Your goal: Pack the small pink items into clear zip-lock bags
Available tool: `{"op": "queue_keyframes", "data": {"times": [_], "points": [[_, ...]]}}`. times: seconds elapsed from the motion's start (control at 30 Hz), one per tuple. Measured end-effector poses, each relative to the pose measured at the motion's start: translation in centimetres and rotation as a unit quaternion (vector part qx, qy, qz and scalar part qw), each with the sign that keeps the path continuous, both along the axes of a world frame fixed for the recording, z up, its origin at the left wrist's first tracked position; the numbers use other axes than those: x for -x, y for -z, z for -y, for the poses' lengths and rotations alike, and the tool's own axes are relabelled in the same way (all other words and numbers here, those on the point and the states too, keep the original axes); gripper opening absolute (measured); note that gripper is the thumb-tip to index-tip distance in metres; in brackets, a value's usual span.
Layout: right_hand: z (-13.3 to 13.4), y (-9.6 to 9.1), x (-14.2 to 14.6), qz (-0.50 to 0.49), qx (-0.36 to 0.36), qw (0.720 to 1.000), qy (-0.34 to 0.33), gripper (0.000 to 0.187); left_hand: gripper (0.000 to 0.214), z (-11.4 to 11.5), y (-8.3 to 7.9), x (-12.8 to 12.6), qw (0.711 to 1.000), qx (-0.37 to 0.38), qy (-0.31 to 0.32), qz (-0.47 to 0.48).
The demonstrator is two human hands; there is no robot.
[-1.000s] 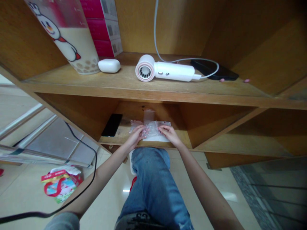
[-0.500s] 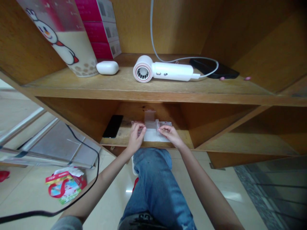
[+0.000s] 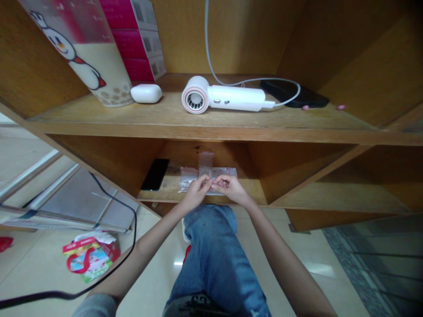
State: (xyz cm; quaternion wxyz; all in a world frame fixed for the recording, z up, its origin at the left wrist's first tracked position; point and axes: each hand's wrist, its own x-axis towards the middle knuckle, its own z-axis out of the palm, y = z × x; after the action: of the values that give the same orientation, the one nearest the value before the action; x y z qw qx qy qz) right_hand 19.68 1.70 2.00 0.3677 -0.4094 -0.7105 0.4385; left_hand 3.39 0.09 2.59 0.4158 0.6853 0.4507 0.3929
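Note:
My left hand (image 3: 194,193) and my right hand (image 3: 230,188) meet at the front of the lower shelf (image 3: 165,190), fingertips pinched together on a small clear plastic bag (image 3: 205,164) that stands up between them. More clear plastic bags (image 3: 187,176) lie flat on the shelf behind my hands. What the pinched bag holds is too small to see. A black phone (image 3: 154,174) lies to the left on the same shelf.
On the upper shelf (image 3: 211,121) lie a white hair dryer (image 3: 222,97) with its cable, a white earbud case (image 3: 146,93), a snowman-printed cup (image 3: 86,53), pink boxes (image 3: 135,35) and a black device (image 3: 294,97). A colourful packet (image 3: 89,259) and a black cable (image 3: 125,246) are on the floor.
My hands have come together from apart, fingertips now touching over the small bag. The white sheet seen under them earlier is now hidden.

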Motion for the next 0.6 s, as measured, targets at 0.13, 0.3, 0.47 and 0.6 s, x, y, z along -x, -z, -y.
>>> {"op": "queue_keyframes", "data": {"times": [0.13,0.3,0.47,0.6], "points": [[0.0,-0.1,0.0,0.011,-0.003,1.0,-0.001,0.023,0.027,0.0,0.0,-0.1,1.0,0.003,0.005,-0.009],[0.1,-0.4,-0.2,0.026,-0.009,0.999,-0.04,0.02,0.025,0.0,-0.4,-0.3,1.0,0.002,0.017,-0.013],[0.0,-0.9,-0.4,0.033,0.002,0.997,-0.066,0.025,0.025,0.0,-0.9,0.0,0.999,-0.004,0.032,-0.019],[0.0,-1.1,-0.3,0.036,-0.004,0.997,-0.068,0.027,0.025,-0.1,-0.7,0.2,0.999,-0.003,0.04,-0.012]]}}
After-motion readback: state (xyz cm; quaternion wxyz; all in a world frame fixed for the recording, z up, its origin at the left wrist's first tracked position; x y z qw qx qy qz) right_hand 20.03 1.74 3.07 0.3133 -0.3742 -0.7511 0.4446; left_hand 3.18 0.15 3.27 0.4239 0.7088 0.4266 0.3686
